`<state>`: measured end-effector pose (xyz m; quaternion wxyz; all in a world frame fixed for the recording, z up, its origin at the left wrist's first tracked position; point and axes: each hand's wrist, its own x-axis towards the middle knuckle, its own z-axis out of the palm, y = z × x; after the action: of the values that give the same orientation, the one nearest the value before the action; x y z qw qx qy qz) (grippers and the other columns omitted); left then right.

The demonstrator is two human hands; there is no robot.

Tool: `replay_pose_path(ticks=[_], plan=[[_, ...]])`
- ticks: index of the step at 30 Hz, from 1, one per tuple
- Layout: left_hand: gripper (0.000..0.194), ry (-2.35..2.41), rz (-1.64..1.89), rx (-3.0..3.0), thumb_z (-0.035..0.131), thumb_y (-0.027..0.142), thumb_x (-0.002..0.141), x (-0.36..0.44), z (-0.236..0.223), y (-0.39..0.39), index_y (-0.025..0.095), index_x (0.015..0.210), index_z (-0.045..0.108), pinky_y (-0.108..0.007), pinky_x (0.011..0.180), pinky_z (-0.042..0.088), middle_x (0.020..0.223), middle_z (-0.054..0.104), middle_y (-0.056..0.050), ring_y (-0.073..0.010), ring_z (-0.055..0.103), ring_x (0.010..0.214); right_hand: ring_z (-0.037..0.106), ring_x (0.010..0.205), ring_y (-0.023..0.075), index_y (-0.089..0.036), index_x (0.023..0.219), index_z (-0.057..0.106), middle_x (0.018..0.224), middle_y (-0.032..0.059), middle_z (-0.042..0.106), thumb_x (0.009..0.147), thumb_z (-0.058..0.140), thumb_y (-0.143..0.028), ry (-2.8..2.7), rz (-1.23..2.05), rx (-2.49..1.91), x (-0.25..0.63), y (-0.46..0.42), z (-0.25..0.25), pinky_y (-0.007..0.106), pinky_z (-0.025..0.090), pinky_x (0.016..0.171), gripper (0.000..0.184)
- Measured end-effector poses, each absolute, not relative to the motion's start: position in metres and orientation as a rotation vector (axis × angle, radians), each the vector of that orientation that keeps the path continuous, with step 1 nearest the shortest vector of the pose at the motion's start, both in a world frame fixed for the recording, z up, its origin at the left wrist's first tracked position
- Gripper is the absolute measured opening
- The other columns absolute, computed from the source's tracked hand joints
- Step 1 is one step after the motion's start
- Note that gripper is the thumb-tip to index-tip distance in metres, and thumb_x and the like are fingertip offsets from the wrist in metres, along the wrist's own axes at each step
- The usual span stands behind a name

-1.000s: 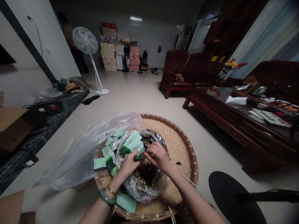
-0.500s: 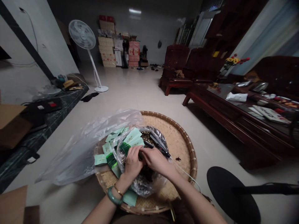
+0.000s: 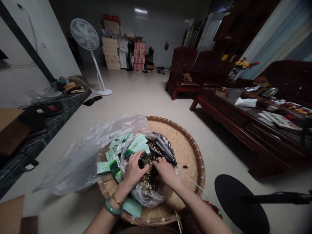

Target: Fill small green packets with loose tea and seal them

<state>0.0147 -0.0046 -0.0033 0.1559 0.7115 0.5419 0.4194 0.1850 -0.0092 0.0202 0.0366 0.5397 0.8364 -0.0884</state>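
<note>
A round woven bamboo tray (image 3: 188, 143) sits in front of me on the floor. On it lies a clear plastic bag (image 3: 148, 195) of dark loose tea leaves (image 3: 151, 177). My left hand (image 3: 134, 170), with a green bangle at the wrist, is closed round a small green packet (image 3: 144, 159) held open above the leaves. My right hand (image 3: 165, 172) is down in the leaves with its fingers curled; what they hold is hidden. Several green packets (image 3: 113, 156) are piled at the tray's left. A black heat sealer (image 3: 163, 152) with a white cord lies across the bag.
A big crumpled plastic sheet (image 3: 85, 156) spreads left of the tray. A black round stool (image 3: 240, 204) stands at the lower right. A dark wooden table (image 3: 255, 126) and chairs line the right, a dark counter (image 3: 48, 123) the left. A white fan (image 3: 85, 34) stands behind.
My hands have parted. The left now holds the packet up with its mouth open, and the right has dropped into the leaves beside it.
</note>
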Motion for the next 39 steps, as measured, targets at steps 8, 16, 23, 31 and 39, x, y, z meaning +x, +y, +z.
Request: replay_pose_path(ticks=[8, 16, 23, 31, 39], plan=[[0.052, 1.518, 1.152, 2.071, 0.06, 0.019, 0.074, 0.011, -0.005, -0.004, 0.017, 0.125, 0.05, -0.043, 0.094, 0.047, 0.111, 0.062, -0.01, -0.0253, 0.058, 0.106, 0.058, 0.089, 0.0247, -0.016, 0.092, 0.062, 0.096, 0.0119, 0.063, 0.064, 0.059, 0.001, 2.63, -0.333, 1.686, 0.19, -0.002, 0.01, 0.031, 0.047, 0.071, 0.033], [0.057, 1.459, 1.291, 2.191, 0.061, 0.021, 0.078, 0.008, -0.012, -0.007, 0.02, 0.129, 0.036, -0.04, 0.087, 0.051, 0.115, 0.059, -0.011, -0.024, 0.059, 0.104, 0.055, 0.066, 0.0134, -0.018, 0.085, 0.063, 0.073, -0.0019, 0.061, 0.063, 0.062, -0.013, 2.696, -1.638, 2.095, 0.211, 0.014, 0.005, 0.025, 0.043, 0.061, 0.023], [0.035, 1.33, 1.185, 2.333, 0.058, 0.016, 0.078, 0.006, -0.001, -0.004, 0.02, 0.112, 0.049, -0.043, 0.091, 0.048, 0.11, 0.061, -0.009, -0.0249, 0.057, 0.104, 0.052, 0.051, 0.0088, -0.019, 0.084, 0.064, 0.068, -0.0024, 0.061, 0.055, 0.079, -0.036, 1.47, -3.158, 2.069, 0.203, 0.007, 0.002, 0.023, 0.046, 0.051, 0.037], [0.041, 1.339, 1.109, 2.339, 0.057, 0.014, 0.077, 0.014, 0.004, -0.005, 0.019, 0.116, 0.047, -0.043, 0.09, 0.048, 0.108, 0.06, -0.009, -0.0254, 0.056, 0.103, 0.059, 0.065, 0.0123, -0.019, 0.09, 0.066, 0.078, 0.0005, 0.066, 0.064, 0.076, -0.033, 2.321, -2.648, 2.15, 0.205, 0.012, 0.045, 0.026, 0.05, 0.062, 0.031], [0.047, 1.362, 1.119, 2.354, 0.059, 0.018, 0.077, 0.015, -0.002, -0.004, 0.019, 0.121, 0.042, -0.044, 0.087, 0.05, 0.109, 0.058, -0.009, -0.0262, 0.056, 0.102, 0.063, 0.087, 0.019, -0.021, 0.093, 0.067, 0.095, 0.0053, 0.067, 0.07, 0.062, -0.013, 3.248, -1.332, 1.97, 0.184, 0.009, 0.064, 0.027, 0.052, 0.065, 0.024]])
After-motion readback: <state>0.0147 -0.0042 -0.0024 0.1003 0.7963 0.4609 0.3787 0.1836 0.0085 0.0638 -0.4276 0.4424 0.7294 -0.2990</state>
